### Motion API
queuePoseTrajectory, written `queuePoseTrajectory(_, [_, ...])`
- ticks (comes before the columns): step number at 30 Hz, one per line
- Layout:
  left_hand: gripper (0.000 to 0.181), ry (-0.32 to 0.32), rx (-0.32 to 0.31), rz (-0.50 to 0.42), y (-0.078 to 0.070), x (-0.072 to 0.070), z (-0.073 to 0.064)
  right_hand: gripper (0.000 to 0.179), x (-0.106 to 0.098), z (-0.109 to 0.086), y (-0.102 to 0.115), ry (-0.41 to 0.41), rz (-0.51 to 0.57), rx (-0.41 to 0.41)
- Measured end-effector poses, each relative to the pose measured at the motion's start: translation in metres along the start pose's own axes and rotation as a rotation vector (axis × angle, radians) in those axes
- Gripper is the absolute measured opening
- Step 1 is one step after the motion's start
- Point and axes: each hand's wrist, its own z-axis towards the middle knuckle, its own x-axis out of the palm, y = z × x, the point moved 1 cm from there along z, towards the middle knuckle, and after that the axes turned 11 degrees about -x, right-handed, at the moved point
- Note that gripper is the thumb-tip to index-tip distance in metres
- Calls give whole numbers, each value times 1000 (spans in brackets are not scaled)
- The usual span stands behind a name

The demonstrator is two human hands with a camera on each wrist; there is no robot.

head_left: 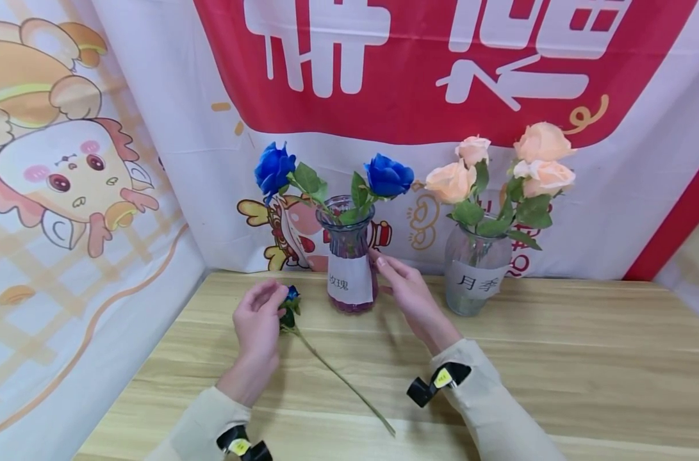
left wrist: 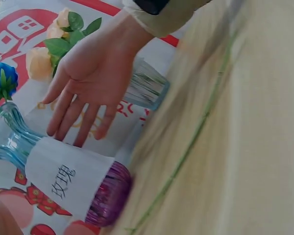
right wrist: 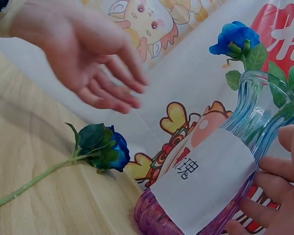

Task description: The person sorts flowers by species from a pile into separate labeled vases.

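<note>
A blue rose point(right wrist: 105, 147) with a long green stem point(head_left: 340, 378) lies on the table. Above its bloom hovers my left hand point(head_left: 259, 323), fingers loosely bent; the right wrist view shows it apart from the flower. My right hand point(head_left: 412, 298) extends its fingers beside the labelled glass vase point(head_left: 349, 282), blue above and purple at its base. Those fingers lie close along the vase's side without wrapping round it; whether they touch cannot be told. Two blue roses, one left point(head_left: 275, 169) and one right point(head_left: 388, 175), stand in that vase.
On the right stands a clear glass vase point(head_left: 467, 301) with a paper label, holding several peach roses point(head_left: 450, 181). A printed cloth point(head_left: 349, 115) hangs behind the wooden table point(head_left: 585, 371), and another patterned cloth point(head_left: 66, 307) borders its left side.
</note>
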Motion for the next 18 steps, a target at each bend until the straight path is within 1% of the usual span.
queuePoseTrajectory(4, [47,-16,-53,19,9,-15,-5,53,1,0,1,-7,-2,17])
queuePoseTrajectory(7, [48,-11,-87,24,16,-22,-8,53,1,0,2,-6,-3,19])
queuePoseTrajectory(12, [50,24,-146,34,27,-26,-12,53,1,0,1,-8,-8,24])
queuePoseTrajectory(18, [56,86,-179,58,37,-25,-14,53,1,0,0,-6,-7,23])
